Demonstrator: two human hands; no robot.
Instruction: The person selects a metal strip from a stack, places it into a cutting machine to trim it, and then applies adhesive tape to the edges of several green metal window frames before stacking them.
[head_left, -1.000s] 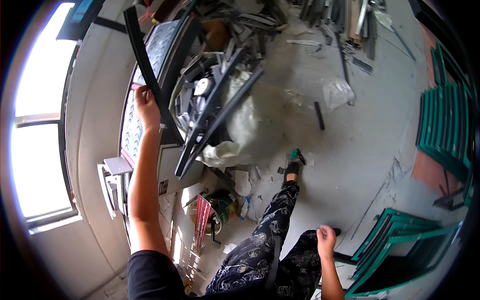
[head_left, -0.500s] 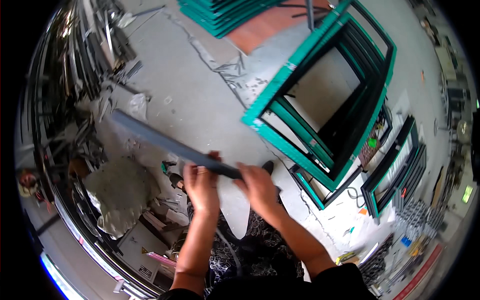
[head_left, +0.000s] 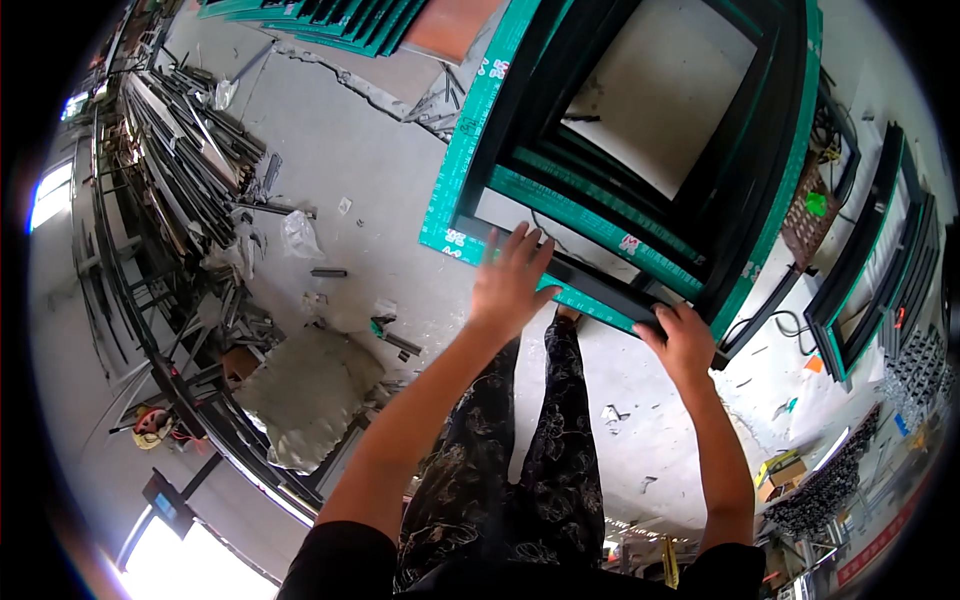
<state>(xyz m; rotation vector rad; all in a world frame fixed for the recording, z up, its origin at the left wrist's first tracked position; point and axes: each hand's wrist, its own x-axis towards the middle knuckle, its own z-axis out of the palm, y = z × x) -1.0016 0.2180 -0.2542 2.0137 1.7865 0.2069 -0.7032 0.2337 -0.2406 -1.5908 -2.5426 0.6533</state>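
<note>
I am looking down at both hands working over a dark bar (head_left: pixel 600 285) that is lying along the near edge of a stack of green window frames (head_left: pixel 640 235) on the concrete floor (head_left: pixel 390 150). The bar's long axis is running from upper left to lower right, roughly parallel to the frame's near rail.

The left hand (head_left: pixel 510 280) is hovering with its fingers spread and extended, the palm facing down just over the bar's left end; I cannot tell whether it is touching. The right hand (head_left: pixel 685 340) is sitting at the bar's lower right end with its fingers curled over the edge, gripping the bar. The right hand is therefore the one in firm contact, and the bar is lying directly ahead of and beneath the left fingertips.

Labels and packages:
- Small white and red marks are repeating along the green film on the frames, at the corner (head_left: pixel 455 240) and along the rails.
- A crumpled clear plastic bag (head_left: pixel 298 235) is lying on the floor, well apart to the left.
- A grey sack (head_left: pixel 310 390) is resting near the rack of metal lengths (head_left: pixel 190 170) at left.
- A small cardboard box (head_left: pixel 788 468) with yellow edging is sitting at lower right.
- A red strip sign (head_left: pixel 880 545) is running along the far lower right rim.
</note>
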